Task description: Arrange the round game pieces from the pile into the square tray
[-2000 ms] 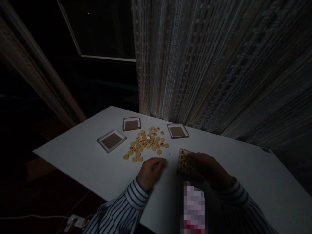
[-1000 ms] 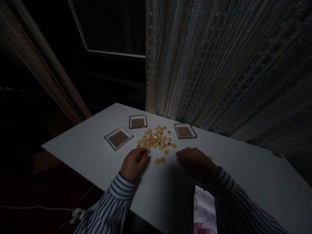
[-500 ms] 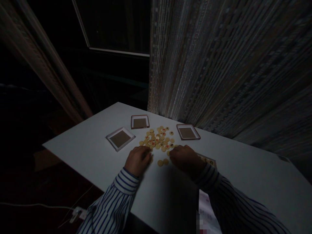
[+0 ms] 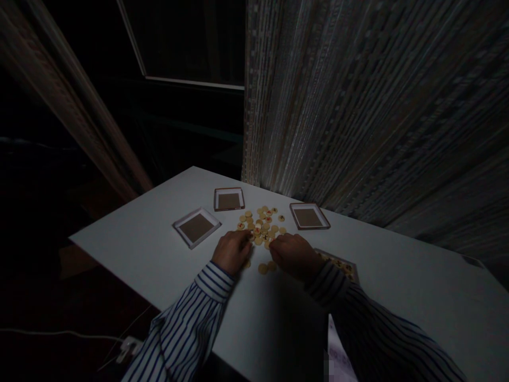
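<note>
Round wooden pieces (image 4: 265,226), some with red or black characters, lie in a loose heap on the white table (image 4: 151,233). At the heap's near left edge is my left hand (image 4: 231,251), its fingers curled and touching pieces; anything inside them is hidden. My right hand (image 4: 296,255) is closed at the near right edge, fingertips down by the pieces, and what it may hold cannot be seen. Two pieces (image 4: 263,268) lie nearer to me, between the hands. A box with pieces (image 4: 345,268) sits partly behind my right forearm.
Three shallow trays stand around the heap: one at left (image 4: 178,228), one at the back (image 4: 229,189), one at the back right (image 4: 324,227). A curtain (image 4: 294,106) hangs behind the table. A lit screen (image 4: 338,353) shows at the near edge; a power strip (image 4: 129,347) is lower left.
Both hands have moved inward, closer together, against the heap's near edge. More of the box of pieces on the right now shows beside my right arm.
</note>
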Demonstrator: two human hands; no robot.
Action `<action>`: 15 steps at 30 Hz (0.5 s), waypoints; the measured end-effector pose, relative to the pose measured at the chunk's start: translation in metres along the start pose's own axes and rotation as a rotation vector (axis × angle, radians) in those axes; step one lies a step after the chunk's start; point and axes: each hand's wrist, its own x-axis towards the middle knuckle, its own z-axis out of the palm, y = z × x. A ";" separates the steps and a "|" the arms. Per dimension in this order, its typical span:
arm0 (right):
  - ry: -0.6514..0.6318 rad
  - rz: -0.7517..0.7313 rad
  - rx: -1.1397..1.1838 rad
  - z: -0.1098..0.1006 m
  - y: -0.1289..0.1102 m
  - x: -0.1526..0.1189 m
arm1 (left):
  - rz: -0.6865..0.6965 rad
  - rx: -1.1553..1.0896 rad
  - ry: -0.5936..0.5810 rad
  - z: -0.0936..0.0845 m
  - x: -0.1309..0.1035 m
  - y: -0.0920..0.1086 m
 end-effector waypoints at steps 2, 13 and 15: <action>-0.006 0.003 0.006 0.001 0.000 0.002 | -0.010 0.022 -0.002 0.002 0.003 -0.001; -0.062 0.005 0.015 0.004 -0.002 0.011 | -0.043 0.125 -0.069 0.008 0.018 -0.004; -0.070 0.008 0.023 0.004 -0.002 0.010 | -0.042 0.140 -0.072 0.009 0.019 -0.004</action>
